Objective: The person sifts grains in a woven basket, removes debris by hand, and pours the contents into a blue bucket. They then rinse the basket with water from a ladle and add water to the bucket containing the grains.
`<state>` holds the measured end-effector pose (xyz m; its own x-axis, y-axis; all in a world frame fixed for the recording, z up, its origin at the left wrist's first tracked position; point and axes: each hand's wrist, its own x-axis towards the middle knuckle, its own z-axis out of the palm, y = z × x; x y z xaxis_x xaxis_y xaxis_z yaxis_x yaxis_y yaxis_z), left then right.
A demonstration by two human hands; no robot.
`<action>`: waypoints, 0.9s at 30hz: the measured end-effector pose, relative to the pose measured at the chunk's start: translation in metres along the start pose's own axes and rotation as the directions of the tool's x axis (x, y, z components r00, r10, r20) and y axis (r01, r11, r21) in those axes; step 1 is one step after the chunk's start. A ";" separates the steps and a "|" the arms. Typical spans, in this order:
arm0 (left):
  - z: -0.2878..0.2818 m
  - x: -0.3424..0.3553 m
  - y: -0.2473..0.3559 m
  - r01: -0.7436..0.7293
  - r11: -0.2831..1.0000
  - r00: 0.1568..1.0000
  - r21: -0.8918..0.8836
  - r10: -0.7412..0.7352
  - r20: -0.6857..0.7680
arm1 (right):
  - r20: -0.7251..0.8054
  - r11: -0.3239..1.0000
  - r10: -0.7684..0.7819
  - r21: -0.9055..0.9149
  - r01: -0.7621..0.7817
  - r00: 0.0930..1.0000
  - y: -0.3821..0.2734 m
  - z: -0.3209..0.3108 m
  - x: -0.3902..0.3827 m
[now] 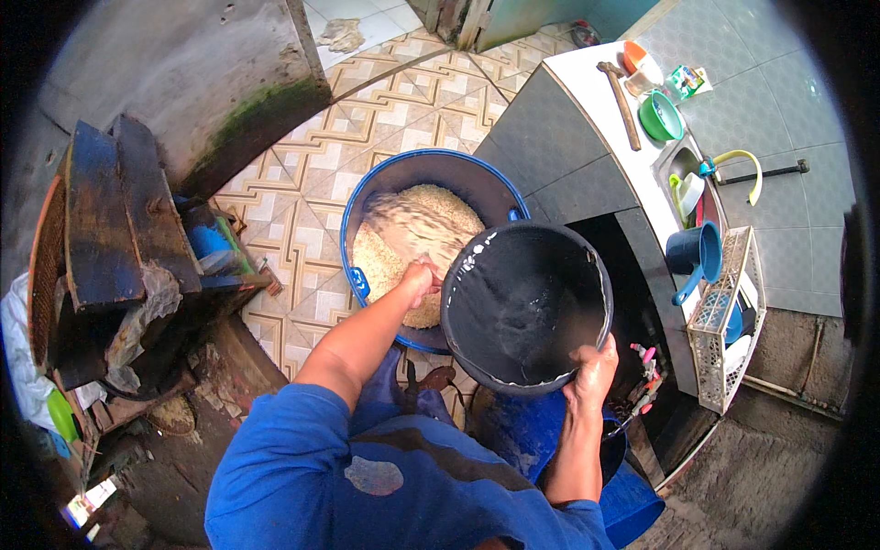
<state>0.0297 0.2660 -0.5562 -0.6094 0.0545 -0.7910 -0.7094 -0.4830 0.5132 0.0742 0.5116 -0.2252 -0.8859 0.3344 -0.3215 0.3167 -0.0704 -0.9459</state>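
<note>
A blue-rimmed drum (pixel 423 158) stands on the tiled floor in front of me. Inside is a pale, grainy mass (pixel 451 206), with darker blurred streaks across its upper part. My right hand (pixel 591 367) grips the rim of a round black tub (pixel 527 307), tilted so that I see into it. Its dark inside shows a little wetness and pale specks along the rim. Over the drum, close beside the tub's left rim, is my left hand (pixel 422 282). Its fingers are partly hidden and blurred, so what they hold, if anything, does not show.
At right, a counter (pixel 587 96) bears a hammer (pixel 621 105), a green bowl (pixel 660 116) and a sink. A blue dipper (pixel 694 249) sits by a dish rack (pixel 724 321). Blue containers (pixel 518 431) stand near my legs. Dark boards (pixel 96 215) clutter the left.
</note>
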 end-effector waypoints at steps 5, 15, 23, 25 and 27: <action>0.019 0.005 -0.030 0.027 0.999 0.998 0.030 -0.028 0.057 | -0.042 0.982 -0.067 -0.181 0.058 0.997 -0.011 0.011 -0.001; 0.066 0.032 -0.099 0.137 0.985 0.967 -0.106 -0.110 0.229 | -0.005 0.795 -0.350 -0.530 0.294 0.937 -0.023 -0.001 0.005; 0.111 0.064 -0.058 -0.025 1.000 0.987 -0.013 0.026 0.157 | 0.066 0.436 -0.678 -0.767 0.472 0.732 -0.035 0.023 0.012; 0.118 0.080 -0.038 -0.128 0.992 0.984 0.014 0.125 0.123 | 0.135 0.353 -0.689 -0.796 0.492 0.712 -0.042 0.032 0.017; 0.132 0.065 0.004 -0.078 0.993 0.996 0.092 0.074 0.053 | 0.204 0.209 -0.801 -0.786 0.582 0.563 -0.046 0.047 0.027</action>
<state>-0.0593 0.3834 -0.5613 -0.6778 0.0650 -0.7323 -0.6892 -0.4030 0.6021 0.0202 0.4800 -0.1918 -0.8214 0.0527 0.5679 -0.1834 0.9184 -0.3505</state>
